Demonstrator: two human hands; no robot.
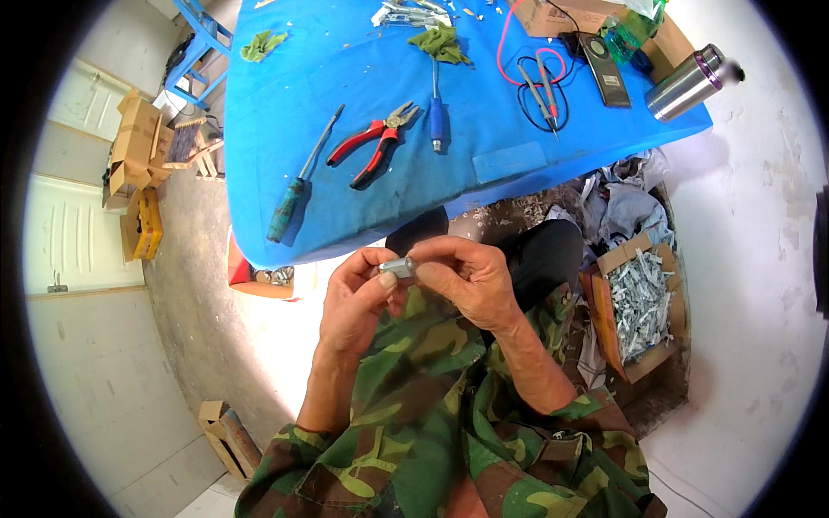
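Just in front of the table edge, above my lap, my left hand (354,292) and my right hand (471,278) hold a small silver metal cylinder (396,268) between them. The left thumb and fingers pinch its left end, while the right thumb and fingertips close around its right end. Its exact kind is too small to tell. On the blue-covered table (371,198) beyond lie a screwdriver (292,194) with a teal handle, pliers (376,142) with red and black grips, and a second screwdriver (436,116) with a blue handle.
A multimeter (604,71) with probe leads (546,93) lies back right, beside a steel flask (691,84). Green cloths (439,43) and metal pieces (410,14) lie farther back. Right of my legs stands a carton of metal scraps (639,306). A blue chair (200,52) is far left.
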